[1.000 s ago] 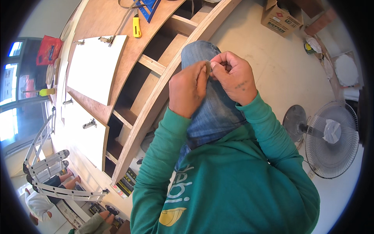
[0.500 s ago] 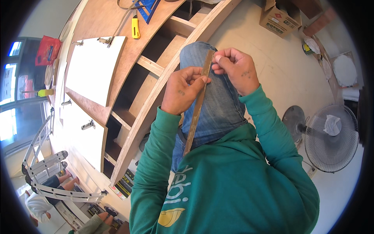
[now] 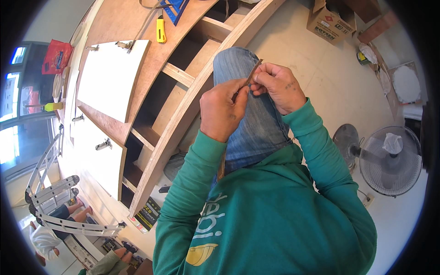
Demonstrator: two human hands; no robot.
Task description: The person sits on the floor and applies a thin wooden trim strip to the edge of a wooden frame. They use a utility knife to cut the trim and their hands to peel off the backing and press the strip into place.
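A thin, narrow brown strip, like edge banding, is held over my jeans-covered knee. My left hand is closed on it, with the back of the hand turned up and covering its middle. Fingers of my right hand pinch at the strip near its far end, close beside my left fingertips. The strip now shows mostly edge-on there. Its lower part hangs behind my left wrist and shows again near my lap.
To the left stands a wooden cabinet frame with open compartments. On it lie white door panels with hinges, a yellow utility knife and a blue square. A fan, a carton, a ladder and other people surround me.
My left hand has rolled over and moved up along the strip toward my right fingers. The strip has twisted from flat to nearly edge-on.
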